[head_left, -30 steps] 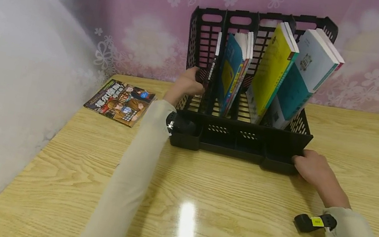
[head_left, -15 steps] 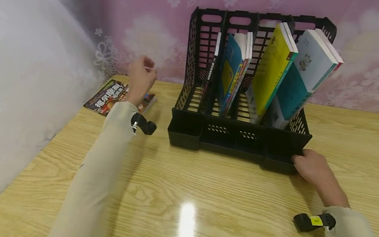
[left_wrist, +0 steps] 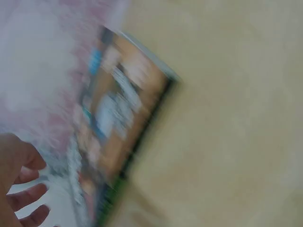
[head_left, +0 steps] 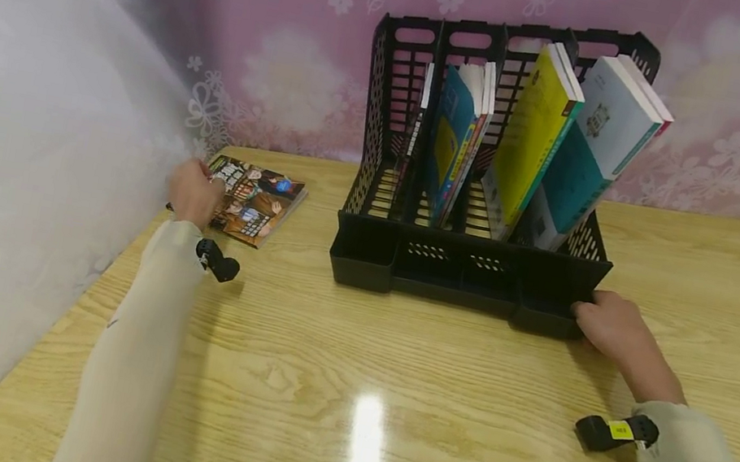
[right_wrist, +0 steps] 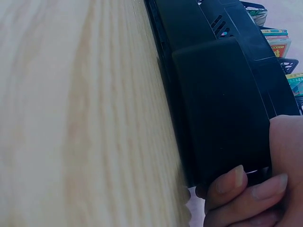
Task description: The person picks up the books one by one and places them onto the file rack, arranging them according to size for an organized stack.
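A thin book with an illustrated cover (head_left: 262, 204) lies flat at the table's left side. Over its left end is my left hand (head_left: 193, 192), fingers loosely bent and holding nothing. In the blurred left wrist view these fingers (left_wrist: 31, 196) are spread, with the book to their right. At the right front corner of a black plastic book rack (head_left: 362, 273), my right hand (head_left: 613, 328) grips the edge. The right wrist view shows the thumb on top and curled fingers (right_wrist: 227, 184) at the rack's end.
Several books stand in the rack's slots: a thin dark one (head_left: 413, 135), a blue one (head_left: 452, 134), a yellow one (head_left: 531, 136) and a white-and-teal one (head_left: 592, 150). A pale curtain (head_left: 54, 126) borders the wooden table (head_left: 457, 412) on the left; a floral one hangs behind.
My left hand has left the rack's left side and moved left and down to the illustrated book. The right hand keeps its grip on the rack corner.
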The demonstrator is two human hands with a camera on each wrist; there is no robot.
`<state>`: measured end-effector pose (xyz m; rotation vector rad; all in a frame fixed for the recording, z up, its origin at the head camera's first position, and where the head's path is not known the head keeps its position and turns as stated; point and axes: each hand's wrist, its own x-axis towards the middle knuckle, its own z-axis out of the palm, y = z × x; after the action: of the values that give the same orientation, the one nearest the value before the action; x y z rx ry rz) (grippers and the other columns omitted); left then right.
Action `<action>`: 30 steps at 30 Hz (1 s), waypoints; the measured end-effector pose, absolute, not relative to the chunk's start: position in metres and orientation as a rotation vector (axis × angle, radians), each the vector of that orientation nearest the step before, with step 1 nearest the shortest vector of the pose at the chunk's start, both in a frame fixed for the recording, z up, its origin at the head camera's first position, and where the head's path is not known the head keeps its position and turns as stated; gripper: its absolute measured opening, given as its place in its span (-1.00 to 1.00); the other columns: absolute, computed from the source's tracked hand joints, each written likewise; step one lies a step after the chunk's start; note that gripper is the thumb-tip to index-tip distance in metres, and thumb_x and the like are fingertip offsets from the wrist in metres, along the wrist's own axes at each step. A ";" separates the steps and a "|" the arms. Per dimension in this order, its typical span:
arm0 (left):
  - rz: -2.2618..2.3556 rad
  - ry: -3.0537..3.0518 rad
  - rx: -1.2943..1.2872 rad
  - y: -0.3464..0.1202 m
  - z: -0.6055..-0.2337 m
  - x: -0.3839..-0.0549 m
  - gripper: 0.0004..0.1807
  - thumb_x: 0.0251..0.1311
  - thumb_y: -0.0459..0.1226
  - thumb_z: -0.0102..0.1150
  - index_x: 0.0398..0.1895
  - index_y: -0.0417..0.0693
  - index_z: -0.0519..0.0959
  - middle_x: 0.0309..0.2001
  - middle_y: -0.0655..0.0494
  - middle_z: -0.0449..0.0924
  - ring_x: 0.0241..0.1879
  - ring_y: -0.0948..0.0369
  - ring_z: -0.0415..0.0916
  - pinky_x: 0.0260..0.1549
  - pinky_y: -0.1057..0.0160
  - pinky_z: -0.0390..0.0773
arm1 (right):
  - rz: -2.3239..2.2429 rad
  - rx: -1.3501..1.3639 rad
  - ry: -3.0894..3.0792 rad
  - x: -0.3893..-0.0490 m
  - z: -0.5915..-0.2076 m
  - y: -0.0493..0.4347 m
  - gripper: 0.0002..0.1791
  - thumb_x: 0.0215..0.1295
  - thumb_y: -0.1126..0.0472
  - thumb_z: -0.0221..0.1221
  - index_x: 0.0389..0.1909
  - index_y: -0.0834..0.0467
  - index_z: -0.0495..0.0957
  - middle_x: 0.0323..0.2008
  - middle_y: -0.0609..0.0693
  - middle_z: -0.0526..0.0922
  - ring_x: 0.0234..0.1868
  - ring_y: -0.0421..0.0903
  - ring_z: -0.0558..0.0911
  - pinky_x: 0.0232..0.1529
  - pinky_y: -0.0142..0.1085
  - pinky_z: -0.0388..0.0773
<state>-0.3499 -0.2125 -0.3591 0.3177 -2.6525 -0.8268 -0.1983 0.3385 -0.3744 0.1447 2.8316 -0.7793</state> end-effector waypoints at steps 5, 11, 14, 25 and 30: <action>-0.768 -2.884 0.459 -0.225 -0.375 -0.344 -0.41 0.39 -0.15 -0.12 0.31 -0.42 0.19 0.25 -0.49 0.15 0.23 -0.36 0.07 0.11 -0.38 0.13 | -0.799 0.146 2.821 -0.198 -0.375 0.337 -0.57 0.32 0.20 -0.20 -0.16 0.57 0.35 -0.50 0.22 0.52 -0.47 0.08 0.52 -0.47 -0.22 0.39; -0.698 -2.943 0.524 -0.232 -0.378 -0.348 -0.35 0.39 -0.10 -0.14 0.32 -0.46 0.13 0.25 -0.53 0.13 0.22 -0.40 0.05 0.08 -0.41 0.12 | -0.784 0.133 2.832 -0.198 -0.373 0.337 -0.58 0.33 0.20 -0.20 -0.17 0.56 0.36 -0.54 0.19 0.51 -0.49 0.07 0.51 -0.47 -0.21 0.38; -0.666 -2.938 0.551 -0.236 -0.376 -0.350 -0.30 0.35 -0.04 -0.08 0.28 -0.48 0.17 0.23 -0.53 0.15 0.22 -0.41 0.05 0.08 -0.40 0.14 | -0.783 0.137 2.836 -0.198 -0.372 0.338 -0.58 0.32 0.21 -0.20 -0.18 0.55 0.37 -0.53 0.20 0.50 -0.48 0.08 0.51 -0.47 -0.22 0.38; -0.708 -3.024 0.617 -0.246 -0.383 -0.337 0.01 0.29 0.24 -0.09 0.39 -0.46 -0.04 0.30 -0.60 -0.01 0.30 -0.44 -0.07 0.15 -0.42 -0.04 | -0.773 0.133 2.832 -0.199 -0.375 0.338 -0.55 0.33 0.20 -0.21 -0.13 0.58 0.35 -0.47 0.25 0.51 -0.44 0.11 0.53 -0.43 -0.18 0.42; -0.816 -3.050 0.634 -0.244 -0.383 -0.338 0.21 0.17 0.33 -0.03 0.48 -0.30 -0.37 0.41 -0.56 -0.29 0.39 -0.42 -0.31 0.20 -0.44 -0.23 | -0.770 0.129 2.831 -0.199 -0.375 0.339 -0.52 0.34 0.20 -0.21 -0.08 0.62 0.32 -0.48 0.24 0.52 -0.46 0.09 0.53 -0.42 -0.16 0.43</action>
<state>-0.3376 -0.2445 -0.3832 0.6336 -3.0497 -0.8161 -0.1988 0.3394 -0.3748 0.1287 2.8306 -0.7704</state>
